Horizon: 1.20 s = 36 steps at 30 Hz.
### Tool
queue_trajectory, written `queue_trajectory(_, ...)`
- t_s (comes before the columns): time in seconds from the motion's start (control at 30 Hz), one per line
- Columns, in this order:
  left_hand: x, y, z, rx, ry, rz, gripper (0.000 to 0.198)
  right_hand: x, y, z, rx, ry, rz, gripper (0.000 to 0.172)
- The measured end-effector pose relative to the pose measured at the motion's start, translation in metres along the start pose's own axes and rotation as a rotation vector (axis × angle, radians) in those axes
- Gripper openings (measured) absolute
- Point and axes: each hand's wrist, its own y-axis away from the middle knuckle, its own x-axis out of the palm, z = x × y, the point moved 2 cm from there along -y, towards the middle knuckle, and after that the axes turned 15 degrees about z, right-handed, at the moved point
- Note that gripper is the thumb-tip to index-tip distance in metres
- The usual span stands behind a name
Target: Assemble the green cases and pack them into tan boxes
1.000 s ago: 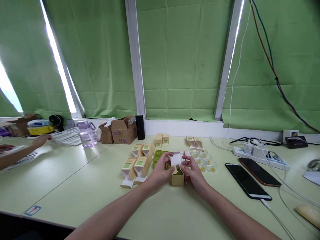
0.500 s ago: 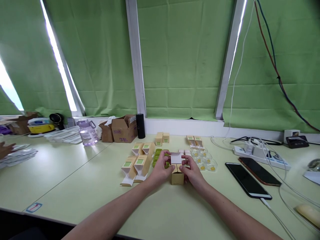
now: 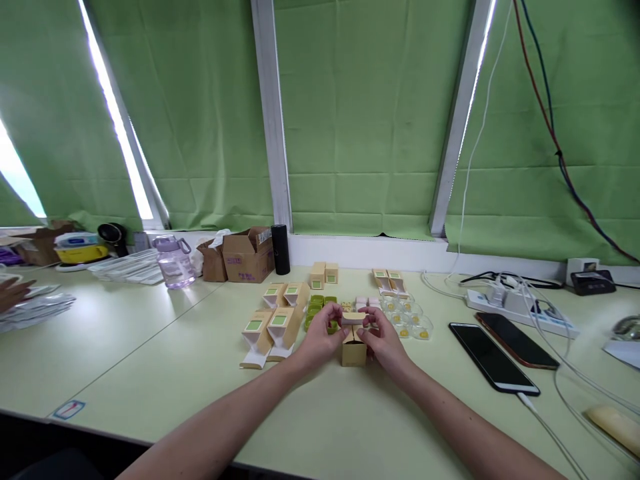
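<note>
A small tan cardboard box [image 3: 353, 355] stands on the table in front of me, its top flap [image 3: 354, 318] tilted partly down over the opening. My left hand [image 3: 325, 331] grips the box's left side, thumb on the inner flap and fingers at the top flap. On the other side my right hand [image 3: 381, 335] holds the box in the same way. What lies inside it is hidden. Just behind my hands are green cups [image 3: 315, 308], pale pink pieces [image 3: 364, 302] and clear domed containers with yellow bits [image 3: 406, 315].
Open tan boxes [image 3: 283, 325] with green labels lie to the left, closed ones [image 3: 324, 275] at the back. Two phones [image 3: 493, 358], a power strip [image 3: 523, 312] and cables are at right. A purple bottle [image 3: 174, 261] stands left; another person's hand [image 3: 14, 293] shows at the far left.
The top flap, standing upright before, has folded forward and down toward the box opening. Both my hands keep their hold on the box.
</note>
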Motion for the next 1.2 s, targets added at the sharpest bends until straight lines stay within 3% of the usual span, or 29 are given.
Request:
queue_trajectory(0.3,0.001,-0.001,-0.003,-0.003,0.010,0.016,0.020,-0.005,0.007,0.009,-0.163,0.185,-0.006,0.027)
queue_trajectory(0.63,0.003,0.002,-0.009,-0.012,0.026,0.023,0.019,-0.009,0.019,0.032,-0.331,0.366,-0.023,0.012)
queue_trajectory(0.83,0.001,0.004,-0.012,0.010,-0.045,0.034,0.013,-0.009,0.021,0.031,-0.391,0.503,-0.005,0.004)
queue_trajectory(1.2,-0.013,0.016,-0.042,0.261,-0.599,0.014,0.009,-0.012,0.021,0.029,-0.371,0.517,0.023,0.011)
